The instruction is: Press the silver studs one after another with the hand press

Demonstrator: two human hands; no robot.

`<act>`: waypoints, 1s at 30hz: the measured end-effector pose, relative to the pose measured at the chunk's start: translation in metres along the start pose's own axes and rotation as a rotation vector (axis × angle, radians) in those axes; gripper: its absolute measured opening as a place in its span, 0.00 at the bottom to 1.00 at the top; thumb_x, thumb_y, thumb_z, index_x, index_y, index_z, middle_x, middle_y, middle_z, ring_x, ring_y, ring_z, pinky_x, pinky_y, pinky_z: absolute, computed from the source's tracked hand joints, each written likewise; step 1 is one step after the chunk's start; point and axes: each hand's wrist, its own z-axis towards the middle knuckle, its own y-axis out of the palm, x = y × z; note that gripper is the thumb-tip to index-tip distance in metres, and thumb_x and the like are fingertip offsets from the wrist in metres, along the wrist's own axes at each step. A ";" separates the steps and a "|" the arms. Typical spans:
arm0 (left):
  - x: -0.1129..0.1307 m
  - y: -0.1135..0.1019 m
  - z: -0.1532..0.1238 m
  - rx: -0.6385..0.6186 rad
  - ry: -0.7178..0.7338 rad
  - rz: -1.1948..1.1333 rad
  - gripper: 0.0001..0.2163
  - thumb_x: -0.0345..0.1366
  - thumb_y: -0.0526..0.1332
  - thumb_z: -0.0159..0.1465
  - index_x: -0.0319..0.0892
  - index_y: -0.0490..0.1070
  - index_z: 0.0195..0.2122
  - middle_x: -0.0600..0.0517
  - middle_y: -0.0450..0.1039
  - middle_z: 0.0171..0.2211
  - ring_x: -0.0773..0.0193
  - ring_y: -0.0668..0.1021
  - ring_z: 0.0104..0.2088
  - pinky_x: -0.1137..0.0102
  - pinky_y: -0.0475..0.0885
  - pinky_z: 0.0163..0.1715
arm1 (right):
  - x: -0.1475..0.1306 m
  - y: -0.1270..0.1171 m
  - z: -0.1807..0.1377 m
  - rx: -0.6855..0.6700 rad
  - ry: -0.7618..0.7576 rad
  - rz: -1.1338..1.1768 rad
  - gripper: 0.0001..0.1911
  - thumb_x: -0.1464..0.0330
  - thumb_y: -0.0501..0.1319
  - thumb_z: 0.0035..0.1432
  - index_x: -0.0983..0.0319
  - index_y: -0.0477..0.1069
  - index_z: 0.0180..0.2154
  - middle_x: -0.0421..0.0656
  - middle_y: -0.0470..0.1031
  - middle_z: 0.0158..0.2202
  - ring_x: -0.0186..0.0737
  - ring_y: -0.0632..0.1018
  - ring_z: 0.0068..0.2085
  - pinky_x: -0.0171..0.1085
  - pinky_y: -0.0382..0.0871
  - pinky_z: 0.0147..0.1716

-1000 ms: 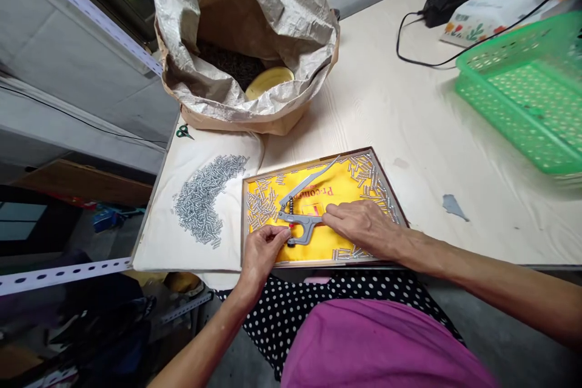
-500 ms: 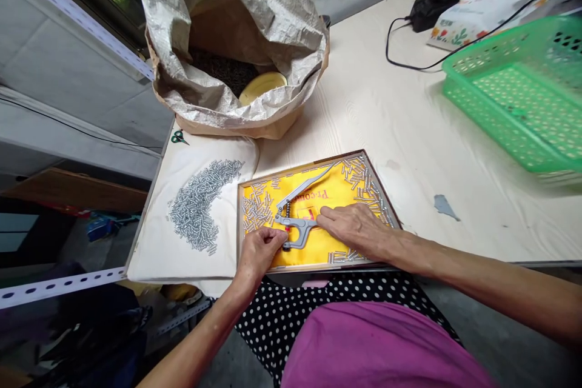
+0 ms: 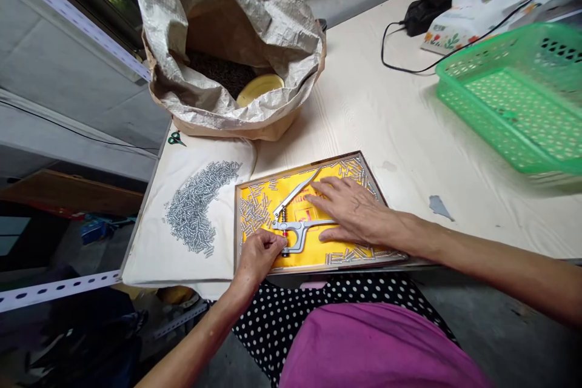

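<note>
Grey snap-fastener pliers (image 3: pixel 297 227) lie in a shallow tray (image 3: pixel 236 218) with a yellow lining, their handles spread apart. A dark coil spring and a red bit show at their head. My left hand (image 3: pixel 259 251) is closed in a pinch beside the jaw; whatever lies between the thumb and finger is too small to make out. Over the handles, my right hand (image 3: pixel 352 212) is open with its fingers spread, and the palm hides the lower handle's end. Small silvery ribbed pieces (image 3: pixel 254 212), like short springs, lie along the tray's sides.
A curved heap of silvery pieces (image 3: pixel 191 212) lies on white cloth (image 3: pixel 150 254) at the left. Behind it are green scissors (image 3: pixel 176 139) and a large woven sack (image 3: pixel 227 124) with a yellow bowl (image 3: pixel 259 90) inside. A green basket (image 3: pixel 495 127) stands at the right, near a cable (image 3: pixel 384 51).
My right hand has opened from its grip at the handles and spread its fingers over them. The upper handle's angle looks slightly steeper. My left hand stays pinched by the jaw.
</note>
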 end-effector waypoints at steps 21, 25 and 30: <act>-0.002 0.005 -0.003 0.016 0.015 0.035 0.16 0.46 0.60 0.59 0.41 0.70 0.20 0.49 0.73 0.24 0.61 0.75 0.28 0.69 0.70 0.28 | 0.020 -0.009 0.028 -0.137 -0.018 -0.106 0.39 0.47 0.70 0.46 0.68 0.71 0.51 0.53 0.71 0.48 0.55 0.68 0.47 0.50 0.61 0.47; -0.001 0.008 -0.014 0.131 0.095 0.163 0.15 0.46 0.60 0.63 0.41 0.72 0.25 0.49 0.72 0.27 0.59 0.76 0.31 0.64 0.74 0.35 | 0.017 -0.007 0.024 -0.123 -0.016 -0.062 0.28 0.53 0.69 0.52 0.67 0.73 0.47 0.51 0.71 0.44 0.52 0.68 0.44 0.47 0.60 0.44; 0.013 0.021 -0.026 0.415 0.469 0.429 0.16 0.43 0.65 0.64 0.40 0.71 0.48 0.41 0.70 0.50 0.50 0.75 0.50 0.54 0.74 0.50 | 0.015 -0.007 0.019 -0.108 -0.002 0.005 0.24 0.57 0.69 0.54 0.67 0.72 0.47 0.52 0.70 0.44 0.50 0.67 0.43 0.45 0.61 0.42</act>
